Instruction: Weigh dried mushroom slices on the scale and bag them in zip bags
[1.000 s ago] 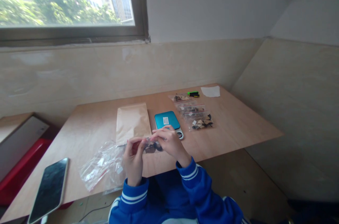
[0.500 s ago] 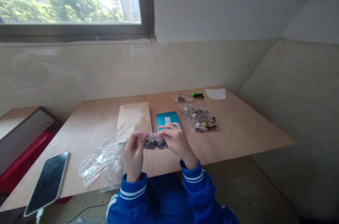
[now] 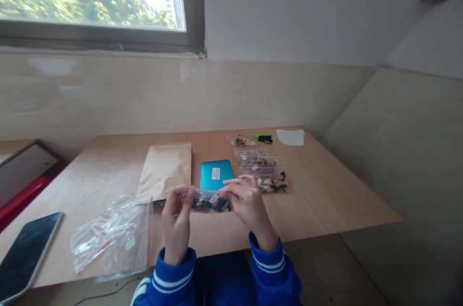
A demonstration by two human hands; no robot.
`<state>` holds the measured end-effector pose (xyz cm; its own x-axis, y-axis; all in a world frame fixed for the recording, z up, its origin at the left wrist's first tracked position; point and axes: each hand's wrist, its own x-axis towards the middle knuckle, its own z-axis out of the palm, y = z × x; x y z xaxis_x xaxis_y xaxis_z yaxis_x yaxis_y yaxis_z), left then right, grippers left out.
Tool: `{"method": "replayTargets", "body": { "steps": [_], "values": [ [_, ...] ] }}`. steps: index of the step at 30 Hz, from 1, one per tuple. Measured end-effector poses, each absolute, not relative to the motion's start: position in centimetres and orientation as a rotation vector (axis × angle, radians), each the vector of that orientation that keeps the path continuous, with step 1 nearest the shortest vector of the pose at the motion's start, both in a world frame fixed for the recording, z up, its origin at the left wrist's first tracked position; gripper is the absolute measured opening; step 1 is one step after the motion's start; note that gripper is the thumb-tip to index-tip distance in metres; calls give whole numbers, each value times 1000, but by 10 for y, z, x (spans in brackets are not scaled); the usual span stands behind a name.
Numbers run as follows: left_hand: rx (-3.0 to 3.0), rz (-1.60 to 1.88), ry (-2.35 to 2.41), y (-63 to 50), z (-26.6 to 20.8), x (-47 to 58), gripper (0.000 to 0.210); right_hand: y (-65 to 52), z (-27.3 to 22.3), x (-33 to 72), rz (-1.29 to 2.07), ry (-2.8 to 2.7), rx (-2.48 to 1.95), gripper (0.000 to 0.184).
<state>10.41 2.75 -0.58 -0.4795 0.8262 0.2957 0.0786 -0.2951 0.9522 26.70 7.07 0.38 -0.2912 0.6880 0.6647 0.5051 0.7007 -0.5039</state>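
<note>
Between my two hands a small clear zip bag (image 3: 211, 202) is stretched, with dark and tan pieces and a small white label inside. My left hand (image 3: 177, 221) pinches its left end, fingers closed. The right hand (image 3: 248, 200) grips the upper right corner between thumb and fingers. Just behind the bag lies a blue-green box (image 3: 217, 173) with a white label, partly covered by my right fingers. A thin dark pointed tool (image 3: 156, 203) lies beside my left hand, its other end hidden behind the hand.
Crumpled clear zip bags (image 3: 121, 241) lie at the left, near a phone (image 3: 29, 250). Behind is a brown paper envelope (image 3: 167, 168). Several filled zip bags (image 3: 269, 182) line the right, with green-and-black tools (image 3: 264, 138) and a white paper piece (image 3: 290, 137) farther back.
The bag has turned in my hands, so its white label now shows. The view has shifted, moving the table items leftward in the picture. Both hands keep hold of the bag.
</note>
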Motion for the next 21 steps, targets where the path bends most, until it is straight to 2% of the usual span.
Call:
{"method": "replayTargets", "body": {
  "steps": [2, 7, 12, 17, 21],
  "values": [
    [1146, 1849, 1392, 34, -3, 111, 20, 77, 5, 272, 245, -1965, -909, 21],
    [1059, 1946, 1332, 50, -8, 121, 16, 90, 2, 295, 282, -1971, -1000, 9],
    [1010, 1891, 1247, 62, -20, 122, 16, 92, -5, 314, 349, -1967, -950, 24],
    [860, 1940, 1176, 62, -19, 116, 16, 86, -7, 311, 537, -1890, -960, 17],
    [756, 1933, 1114, 53, -18, 95, 16, 79, -13, 299, 692, -1787, -952, 21]
  ]
}}
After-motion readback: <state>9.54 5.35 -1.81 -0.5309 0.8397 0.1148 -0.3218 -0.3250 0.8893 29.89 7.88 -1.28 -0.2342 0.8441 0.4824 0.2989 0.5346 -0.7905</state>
